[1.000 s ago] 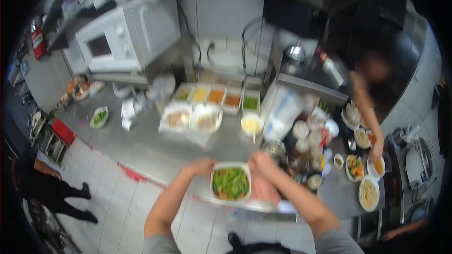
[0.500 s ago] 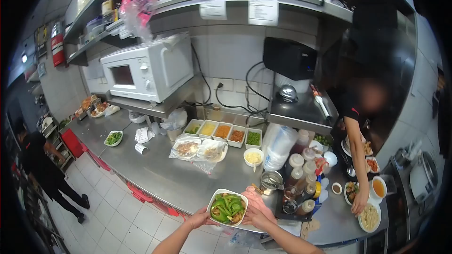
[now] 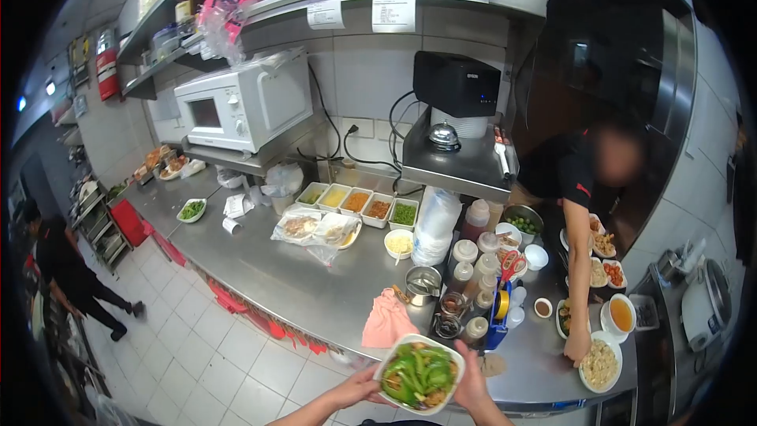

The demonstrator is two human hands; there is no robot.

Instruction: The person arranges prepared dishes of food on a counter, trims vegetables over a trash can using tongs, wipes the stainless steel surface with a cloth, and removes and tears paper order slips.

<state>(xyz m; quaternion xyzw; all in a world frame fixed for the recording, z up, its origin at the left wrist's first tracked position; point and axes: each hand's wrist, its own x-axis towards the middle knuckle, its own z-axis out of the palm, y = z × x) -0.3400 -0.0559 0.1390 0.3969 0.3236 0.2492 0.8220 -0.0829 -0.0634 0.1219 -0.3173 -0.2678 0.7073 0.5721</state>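
A squarish white bowl of sliced green peppers and browned pieces point(image 3: 419, 373) is held up at the counter's front edge, tilted toward the camera. On its left side my left hand point(image 3: 359, 388) grips the rim and wall. My right hand point(image 3: 471, 379) supports the opposite side, fingers against the wall. Just behind the bowl lies a pink cloth point(image 3: 386, 319) on the steel counter point(image 3: 260, 284). A metal pot point(image 3: 423, 284) stands behind the cloth, with sauce bottles point(image 3: 465, 251) to its right.
Trays of chopped toppings point(image 3: 355, 203) line the back, near plastic-covered plates point(image 3: 315, 229). A microwave point(image 3: 244, 102) sits at left. At right, a co-worker's arm point(image 3: 579, 268) reaches toward a noodle-like dish point(image 3: 601, 363). Another person point(image 3: 71, 260) stands far left.
The bowl in both my hands has moved right and slightly down, away from the pink cloth. The view has turned toward the right. The co-worker's hand stays near the dishes.
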